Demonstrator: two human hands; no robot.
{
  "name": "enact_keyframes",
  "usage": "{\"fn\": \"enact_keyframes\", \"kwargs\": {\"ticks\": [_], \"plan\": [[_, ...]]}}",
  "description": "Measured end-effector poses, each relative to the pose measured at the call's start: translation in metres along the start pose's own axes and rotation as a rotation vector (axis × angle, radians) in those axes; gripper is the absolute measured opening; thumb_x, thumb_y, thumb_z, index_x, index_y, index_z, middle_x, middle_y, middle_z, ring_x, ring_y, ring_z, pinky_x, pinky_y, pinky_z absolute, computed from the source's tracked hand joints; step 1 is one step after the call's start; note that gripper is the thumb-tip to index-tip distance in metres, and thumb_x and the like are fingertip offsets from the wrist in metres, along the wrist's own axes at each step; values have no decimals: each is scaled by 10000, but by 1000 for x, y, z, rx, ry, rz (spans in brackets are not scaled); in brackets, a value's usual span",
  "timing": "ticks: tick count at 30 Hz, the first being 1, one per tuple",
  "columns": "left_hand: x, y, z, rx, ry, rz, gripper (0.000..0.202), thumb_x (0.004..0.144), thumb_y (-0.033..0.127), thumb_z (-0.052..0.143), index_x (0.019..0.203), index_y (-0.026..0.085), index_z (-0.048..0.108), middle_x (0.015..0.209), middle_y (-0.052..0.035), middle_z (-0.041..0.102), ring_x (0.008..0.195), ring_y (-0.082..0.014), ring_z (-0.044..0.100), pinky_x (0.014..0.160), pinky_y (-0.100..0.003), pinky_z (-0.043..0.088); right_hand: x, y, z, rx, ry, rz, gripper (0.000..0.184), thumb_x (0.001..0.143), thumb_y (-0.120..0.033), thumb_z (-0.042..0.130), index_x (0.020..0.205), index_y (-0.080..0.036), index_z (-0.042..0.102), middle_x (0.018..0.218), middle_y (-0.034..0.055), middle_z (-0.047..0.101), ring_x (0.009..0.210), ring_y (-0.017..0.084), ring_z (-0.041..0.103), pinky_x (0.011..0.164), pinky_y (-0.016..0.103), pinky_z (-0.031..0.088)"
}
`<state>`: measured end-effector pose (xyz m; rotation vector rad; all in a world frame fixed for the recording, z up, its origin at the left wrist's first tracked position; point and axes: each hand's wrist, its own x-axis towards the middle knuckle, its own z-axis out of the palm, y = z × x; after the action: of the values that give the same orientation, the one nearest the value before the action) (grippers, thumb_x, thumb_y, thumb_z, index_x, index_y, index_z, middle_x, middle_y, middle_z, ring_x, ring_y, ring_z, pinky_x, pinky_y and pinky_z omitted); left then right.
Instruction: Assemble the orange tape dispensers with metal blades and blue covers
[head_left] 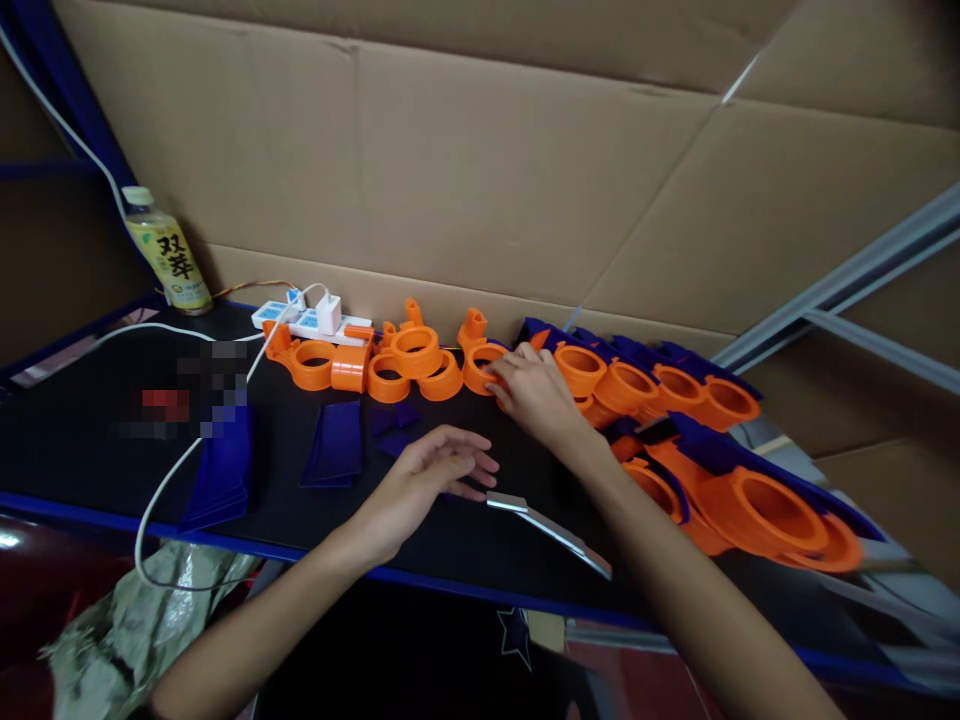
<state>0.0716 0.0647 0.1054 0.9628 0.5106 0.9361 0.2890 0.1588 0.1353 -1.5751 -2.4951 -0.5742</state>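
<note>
My right hand [529,390] reaches to the back of the black table, its thumb and bent fingers closed at the right rim of an orange ring-shaped part [474,372] with an upright tab. The fingertips hide part of that rim. Nearer the front, my left hand [435,465] hovers with its fingers apart and holds nothing. Just right of its fingertips lies a slim silver metal tool [559,535]; its kind is unclear. Small dark blue pieces [396,425] lie behind my left hand. More orange ring parts [415,352] stand in a cluster to the left.
Orange ring parts with blue sheets attached [772,510] crowd the right side. Stacked blue sheets [334,443] and more blue sheets [221,470] lie leftward. A white power strip [307,322], a drink bottle [169,255] and a white cable [169,478] are also there. Cardboard [450,160] walls the back.
</note>
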Motion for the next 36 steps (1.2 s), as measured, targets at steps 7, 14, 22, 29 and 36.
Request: {"fn": "enact_keyframes", "kwargs": {"ticks": [7, 14, 22, 29, 36], "plan": [[5, -5, -7, -64, 108, -4, 246, 890, 275, 674, 1103, 153, 694, 1154, -153, 714, 1110, -300, 668, 912, -458, 567, -17, -6, -24, -5, 111, -8, 215, 980, -225, 535, 1075, -154, 715, 1035, 132, 728, 977, 300, 530, 785, 404, 356], [11, -5, -6, -271, 196, 115, 354, 913, 399, 673, 1187, 175, 681, 1297, -147, 683, 1248, -313, 615, 994, -463, 532, -63, -41, -53, 505, 266, -31, 174, 969, -285, 616, 1101, -208, 699, 1023, 87, 734, 950, 250, 600, 859, 408, 485], [6, -2, 1, -308, 248, 169, 385, 901, 458, 681, 1141, 158, 697, 1201, -106, 735, 1154, -258, 677, 944, -339, 543, -111, -86, -69, 963, 137, -65, 125, 935, -232, 675, 1046, -239, 731, 936, 47, 740, 850, 188, 644, 771, 335, 555], [3, 3, -3, -223, 216, 72, 304, 825, 345, 752, 1034, 147, 652, 955, -67, 726, 730, -184, 722, 620, -288, 582, -144, -37, -50, 623, 93, 121, 237, 1000, -267, 547, 1151, -248, 730, 1121, 74, 754, 1014, 230, 709, 852, 375, 576], [5, 3, -5, -219, 211, 19, 366, 824, 386, 740, 1076, 160, 601, 915, -77, 737, 674, -196, 720, 572, -295, 583, -160, -26, -24, 340, -51, 41, 247, 1001, -311, 543, 1163, -239, 716, 1095, 75, 754, 1008, 240, 694, 814, 379, 596]]}}
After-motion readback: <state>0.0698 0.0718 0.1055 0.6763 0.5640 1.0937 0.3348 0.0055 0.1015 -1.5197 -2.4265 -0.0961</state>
